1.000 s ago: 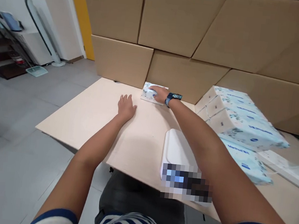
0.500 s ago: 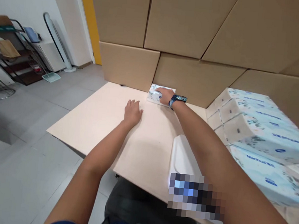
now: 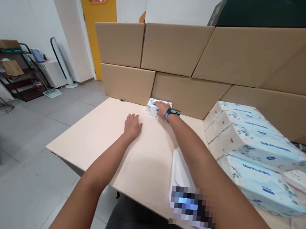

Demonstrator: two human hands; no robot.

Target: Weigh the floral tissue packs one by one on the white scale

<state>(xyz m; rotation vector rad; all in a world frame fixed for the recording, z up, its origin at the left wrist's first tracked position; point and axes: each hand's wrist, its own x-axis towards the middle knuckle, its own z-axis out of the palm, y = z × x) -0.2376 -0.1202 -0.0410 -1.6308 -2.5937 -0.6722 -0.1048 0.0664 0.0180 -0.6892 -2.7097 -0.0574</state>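
Observation:
At the back of the table, against the cardboard boxes, lies a tissue pack (image 3: 151, 109) with a blue-and-white leaf print. My right hand (image 3: 162, 109) reaches over this pack from the right, its fingers curled on the top and near side. Some of the fingertips are hard to make out. To the left and nearer to me, my left hand (image 3: 132, 126) rests palm down on the bare tabletop (image 3: 91, 133), fingers spread and holding nothing. On the right, several more tissue packs (image 3: 272, 149) are stacked in layers.
Stacked cardboard boxes (image 3: 176, 49) form a wall along the table's back edge. A white device (image 3: 181, 168), partly blurred out, lies under my right forearm. A white power strip (image 3: 303, 183) with a cable sits at the right. A shelf rack (image 3: 12, 74) stands far left.
The camera view has tilted up, showing more of the door and a dark green box on top. Both hands and the tissue pack look nearly unchanged on the table.

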